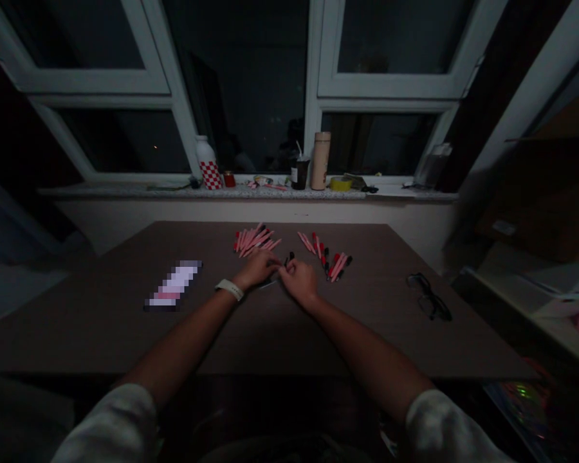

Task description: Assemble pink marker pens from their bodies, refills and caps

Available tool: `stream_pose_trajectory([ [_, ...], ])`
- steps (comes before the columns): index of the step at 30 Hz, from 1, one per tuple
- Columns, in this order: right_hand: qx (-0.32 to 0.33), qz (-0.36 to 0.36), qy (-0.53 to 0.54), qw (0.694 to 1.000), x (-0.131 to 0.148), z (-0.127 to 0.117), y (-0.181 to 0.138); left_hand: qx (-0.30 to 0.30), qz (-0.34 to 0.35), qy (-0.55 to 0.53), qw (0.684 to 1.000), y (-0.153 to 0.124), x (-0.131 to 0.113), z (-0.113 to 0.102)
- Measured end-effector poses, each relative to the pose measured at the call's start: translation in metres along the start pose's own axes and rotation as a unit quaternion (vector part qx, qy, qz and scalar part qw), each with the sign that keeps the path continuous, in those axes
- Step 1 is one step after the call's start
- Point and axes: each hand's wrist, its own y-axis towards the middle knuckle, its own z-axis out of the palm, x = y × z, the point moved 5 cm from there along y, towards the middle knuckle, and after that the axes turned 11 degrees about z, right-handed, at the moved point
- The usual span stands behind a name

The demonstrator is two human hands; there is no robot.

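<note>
My left hand [257, 270], with a pale band on its wrist, and my right hand [299, 279] meet over the middle of the table, fingertips pinched close together. Between them a small dark piece [289, 258] sticks up, perhaps a pen's black cap; my fingers hide most of whatever they grip. A thin pale stick [269, 283] shows just below my left fingers. Beyond my left hand lies a heap of pink pens [253, 239], some with red or black ends. To the right, past my right hand, a looser group of pink, red and black pens [338, 266] is spread out.
A phone [174, 285] with a lit screen lies left on the brown table [270, 341]. Black-framed glasses [428, 297] rest at the right. On the windowsill stand a checkered bottle [209, 166], a drink cup [299, 173], a tan flask [321, 161] and yellow tape [340, 184].
</note>
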Motion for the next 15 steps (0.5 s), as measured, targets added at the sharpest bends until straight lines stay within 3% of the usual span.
stream_pose_trajectory([
  [3, -0.009, 0.004, -0.001, 1.0, -0.001, 0.001, 0.002, 0.038, 0.012, 0.023, 0.999, 0.001, 0.003, 0.01],
  [15, -0.002, 0.01, 0.022, 1.0, 0.004, -0.01, 0.0, 0.049, 0.005, 0.009, 0.999, 0.002, 0.0, 0.014],
])
